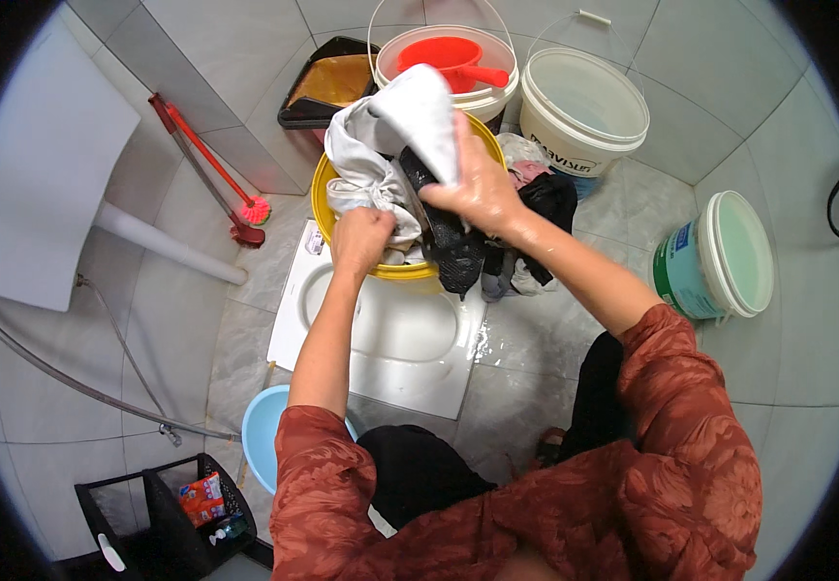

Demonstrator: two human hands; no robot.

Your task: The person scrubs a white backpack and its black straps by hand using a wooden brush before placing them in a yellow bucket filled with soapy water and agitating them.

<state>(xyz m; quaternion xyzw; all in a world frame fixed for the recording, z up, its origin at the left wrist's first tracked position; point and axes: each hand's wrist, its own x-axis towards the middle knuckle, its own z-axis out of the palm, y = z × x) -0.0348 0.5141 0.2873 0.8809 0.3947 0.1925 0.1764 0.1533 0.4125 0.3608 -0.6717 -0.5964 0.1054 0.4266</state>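
Note:
Wet white cloth (419, 109) is gripped in my right hand (481, 181), raised over a yellow bucket (321, 192). My left hand (363, 240) is closed on a bunched part of white cloth (369, 185) at the bucket's near left rim. Whether both hands hold one piece cannot be told. Black wet fabric (456, 254) hangs over the near right rim, below my right hand. The bucket stands behind a white squat toilet (405, 319). Part of its contents is hidden by the cloth and my hands.
More clothes (547, 203) lie on the floor right of the bucket. Behind stand a white bucket with a red dipper (441, 58) and another white bucket (583, 102). A green-labelled bucket (710, 254) is at right, a blue basin (265, 436) at lower left, brushes (209, 167) at left.

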